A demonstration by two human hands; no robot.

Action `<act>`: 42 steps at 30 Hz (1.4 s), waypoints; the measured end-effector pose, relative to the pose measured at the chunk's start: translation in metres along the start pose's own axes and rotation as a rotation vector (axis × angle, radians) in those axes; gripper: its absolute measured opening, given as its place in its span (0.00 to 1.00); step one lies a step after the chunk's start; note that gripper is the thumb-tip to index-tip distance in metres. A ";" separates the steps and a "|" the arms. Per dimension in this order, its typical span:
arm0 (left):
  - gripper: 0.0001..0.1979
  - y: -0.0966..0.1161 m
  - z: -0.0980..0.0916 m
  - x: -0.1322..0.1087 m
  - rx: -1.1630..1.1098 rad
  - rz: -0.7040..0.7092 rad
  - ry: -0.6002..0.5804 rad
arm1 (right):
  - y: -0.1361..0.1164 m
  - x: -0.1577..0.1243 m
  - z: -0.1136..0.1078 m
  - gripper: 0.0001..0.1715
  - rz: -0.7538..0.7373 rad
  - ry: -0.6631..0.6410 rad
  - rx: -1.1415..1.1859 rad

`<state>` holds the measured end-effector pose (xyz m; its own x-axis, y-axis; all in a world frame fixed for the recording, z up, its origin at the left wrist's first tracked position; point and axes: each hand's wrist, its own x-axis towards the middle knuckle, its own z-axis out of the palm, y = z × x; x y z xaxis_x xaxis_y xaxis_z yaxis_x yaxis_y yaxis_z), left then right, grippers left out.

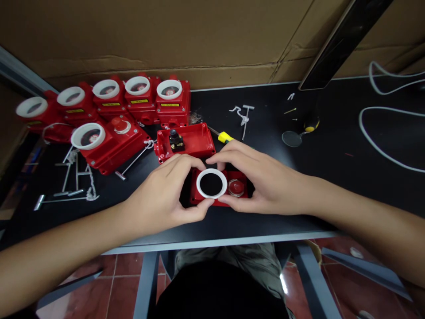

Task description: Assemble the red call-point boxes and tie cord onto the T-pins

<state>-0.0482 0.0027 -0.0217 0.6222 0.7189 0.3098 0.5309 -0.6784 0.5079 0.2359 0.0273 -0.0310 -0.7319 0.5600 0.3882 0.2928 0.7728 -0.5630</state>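
A red box cover (pixel 219 189) with a white ring (pixel 211 184) and a red push button (pixel 236 187) lies near the front edge of the black table (pixel 332 150). My left hand (pixel 166 197) grips its left side, fingers curled round the ring. My right hand (pixel 262 179) grips its right side, thumb below the button. Just behind stands an open red box base (pixel 185 141) with a small black switch part (pixel 175 140) inside.
Several assembled red boxes with white rings (pixel 109 102) stand in rows at the back left. Metal pins with white cords (pixel 73 181) lie at the left. A yellow-handled screwdriver (pixel 224 136), a round disc (pixel 291 138), white cable (pixel 381 133) and cardboard wall (pixel 199 35) surround the spot.
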 end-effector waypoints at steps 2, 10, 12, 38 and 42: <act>0.18 0.001 -0.001 0.001 -0.010 -0.007 0.000 | 0.000 0.000 0.000 0.29 -0.002 0.000 -0.002; 0.21 0.001 -0.002 0.000 0.017 0.010 -0.009 | 0.000 0.001 -0.001 0.29 -0.030 0.007 0.036; 0.23 0.000 -0.001 0.000 0.024 0.004 0.001 | 0.000 0.002 -0.001 0.29 -0.021 0.011 0.021; 0.21 0.001 -0.003 0.001 0.005 0.005 -0.004 | 0.001 0.000 0.004 0.30 -0.013 0.019 0.063; 0.22 0.000 -0.003 -0.001 0.014 0.003 -0.006 | 0.002 0.000 0.003 0.32 -0.014 0.001 0.041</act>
<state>-0.0502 0.0024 -0.0198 0.6273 0.7160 0.3064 0.5372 -0.6826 0.4955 0.2344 0.0278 -0.0340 -0.7351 0.5494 0.3972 0.2570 0.7680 -0.5865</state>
